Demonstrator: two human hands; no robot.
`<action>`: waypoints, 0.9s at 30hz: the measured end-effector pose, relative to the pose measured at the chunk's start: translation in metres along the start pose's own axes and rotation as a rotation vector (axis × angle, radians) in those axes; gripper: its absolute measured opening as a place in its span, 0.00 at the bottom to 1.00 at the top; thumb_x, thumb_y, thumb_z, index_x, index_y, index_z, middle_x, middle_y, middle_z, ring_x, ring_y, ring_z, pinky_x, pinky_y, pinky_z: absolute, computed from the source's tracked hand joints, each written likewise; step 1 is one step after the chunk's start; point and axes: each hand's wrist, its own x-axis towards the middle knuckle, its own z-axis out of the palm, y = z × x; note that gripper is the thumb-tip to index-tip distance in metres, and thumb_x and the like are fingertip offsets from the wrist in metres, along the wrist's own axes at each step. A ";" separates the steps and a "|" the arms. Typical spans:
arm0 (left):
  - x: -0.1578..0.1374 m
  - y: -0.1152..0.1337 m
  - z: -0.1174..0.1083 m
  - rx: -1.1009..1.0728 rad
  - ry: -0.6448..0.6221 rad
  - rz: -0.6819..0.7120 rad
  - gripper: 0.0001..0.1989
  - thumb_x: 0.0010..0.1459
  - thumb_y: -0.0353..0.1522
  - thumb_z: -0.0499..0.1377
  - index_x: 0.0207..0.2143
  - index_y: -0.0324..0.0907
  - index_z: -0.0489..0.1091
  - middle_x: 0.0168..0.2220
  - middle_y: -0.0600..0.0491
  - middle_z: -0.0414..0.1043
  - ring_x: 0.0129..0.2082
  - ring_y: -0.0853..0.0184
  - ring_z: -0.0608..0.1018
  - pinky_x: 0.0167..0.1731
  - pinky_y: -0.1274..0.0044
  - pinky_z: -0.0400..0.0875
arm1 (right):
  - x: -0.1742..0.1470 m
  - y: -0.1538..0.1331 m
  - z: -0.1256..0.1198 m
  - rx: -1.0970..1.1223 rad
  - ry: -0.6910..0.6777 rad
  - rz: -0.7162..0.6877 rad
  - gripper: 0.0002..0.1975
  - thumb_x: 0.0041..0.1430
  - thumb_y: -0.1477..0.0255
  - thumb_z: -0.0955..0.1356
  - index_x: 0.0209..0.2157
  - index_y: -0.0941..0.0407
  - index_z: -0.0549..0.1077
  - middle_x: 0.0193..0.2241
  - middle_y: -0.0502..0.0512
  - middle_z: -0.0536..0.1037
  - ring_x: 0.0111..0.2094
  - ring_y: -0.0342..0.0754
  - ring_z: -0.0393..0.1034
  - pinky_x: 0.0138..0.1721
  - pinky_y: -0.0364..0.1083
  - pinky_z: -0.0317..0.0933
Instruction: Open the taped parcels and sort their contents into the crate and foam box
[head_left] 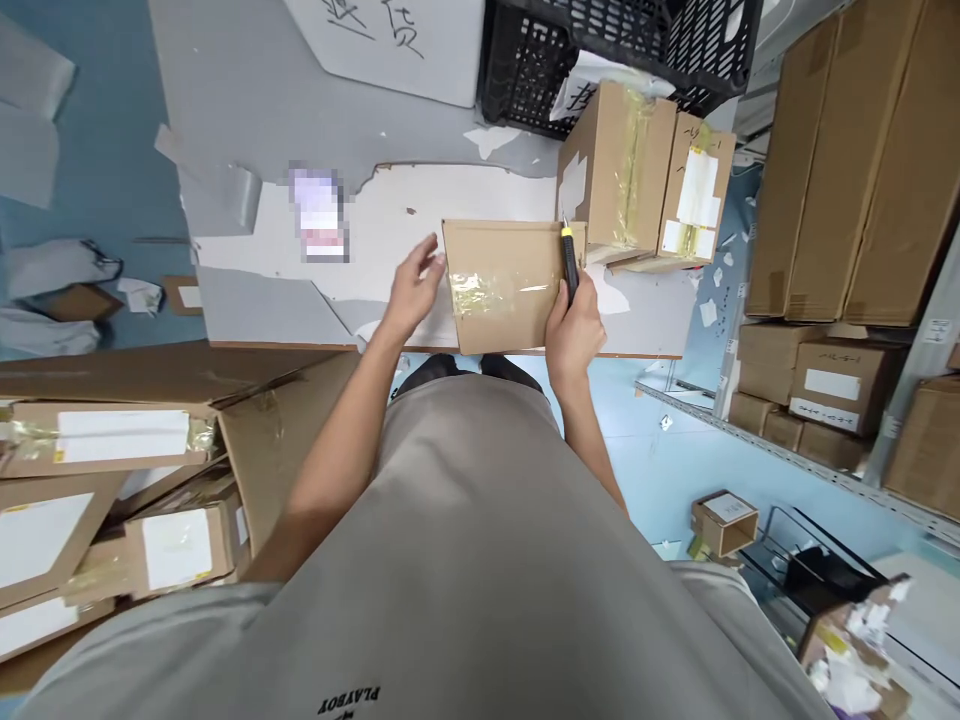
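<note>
A brown cardboard box (pixel 502 300) with shiny clear tape across its face lies at the table's front edge, before my body. In my right hand (pixel 576 325) is a black and yellow utility knife (pixel 569 262), its blade pointing away from me above the box's right side. That hand is closed around the knife's handle and rests at the box's right edge. My left hand (pixel 417 290) is beside the box's left edge, fingers apart and slightly curled, holding nothing. Whether its fingertips touch the cardboard I cannot tell.
Two taped cardboard boxes (pixel 615 170) stand at the table's right, before a black plastic crate (pixel 525 75). A large carton (pixel 262 440) full of boxes is at my left. Shelves with cartons (pixel 832 380) line the right. A blurred-out item (pixel 321 215) lies on the table (pixel 255 120).
</note>
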 end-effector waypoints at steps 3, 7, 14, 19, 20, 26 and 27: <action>0.002 0.042 -0.021 -0.048 0.016 0.103 0.32 0.77 0.57 0.62 0.75 0.57 0.72 0.74 0.49 0.75 0.79 0.47 0.73 0.74 0.48 0.74 | 0.007 -0.009 0.000 -0.082 -0.080 -0.005 0.40 0.85 0.46 0.55 0.81 0.56 0.66 0.72 0.82 0.73 0.64 0.71 0.81 0.51 0.59 0.79; 0.014 0.088 -0.031 -0.085 -0.099 0.222 0.27 0.75 0.50 0.68 0.69 0.49 0.77 0.70 0.47 0.79 0.73 0.49 0.79 0.73 0.50 0.77 | 0.020 -0.006 0.000 -0.110 0.001 -0.133 0.40 0.85 0.45 0.55 0.81 0.55 0.67 0.68 0.79 0.78 0.62 0.68 0.82 0.50 0.56 0.78; 0.028 0.098 -0.038 -0.082 -0.136 0.158 0.20 0.74 0.37 0.72 0.63 0.40 0.78 0.65 0.48 0.84 0.66 0.58 0.84 0.68 0.60 0.81 | 0.028 -0.004 0.001 -0.117 0.154 -0.074 0.39 0.87 0.52 0.48 0.79 0.57 0.69 0.70 0.78 0.76 0.71 0.66 0.75 0.62 0.59 0.75; 0.033 0.092 -0.043 -0.065 -0.166 0.171 0.20 0.74 0.39 0.72 0.62 0.38 0.80 0.64 0.46 0.85 0.64 0.59 0.85 0.63 0.65 0.84 | -0.018 -0.020 -0.025 0.038 0.100 -0.096 0.37 0.88 0.55 0.49 0.80 0.56 0.68 0.68 0.75 0.80 0.68 0.65 0.78 0.64 0.62 0.75; 0.035 0.090 -0.042 -0.048 -0.168 0.159 0.21 0.74 0.42 0.72 0.62 0.39 0.80 0.65 0.46 0.84 0.64 0.58 0.85 0.63 0.65 0.84 | -0.031 -0.027 -0.029 0.090 0.040 -0.112 0.36 0.88 0.55 0.50 0.82 0.55 0.66 0.68 0.73 0.81 0.66 0.65 0.80 0.62 0.61 0.76; 0.048 0.076 -0.036 -0.060 -0.182 0.133 0.26 0.71 0.48 0.72 0.61 0.42 0.81 0.65 0.47 0.84 0.66 0.55 0.84 0.62 0.63 0.85 | -0.075 -0.072 -0.025 0.269 -0.219 -0.116 0.34 0.86 0.57 0.57 0.85 0.47 0.60 0.72 0.63 0.81 0.60 0.60 0.86 0.59 0.56 0.80; 0.048 0.076 -0.035 -0.066 -0.188 0.125 0.26 0.71 0.49 0.73 0.61 0.42 0.81 0.65 0.47 0.84 0.66 0.54 0.84 0.62 0.62 0.85 | -0.076 -0.077 -0.023 0.270 -0.224 -0.101 0.33 0.86 0.58 0.58 0.85 0.47 0.60 0.72 0.61 0.81 0.60 0.60 0.86 0.59 0.56 0.80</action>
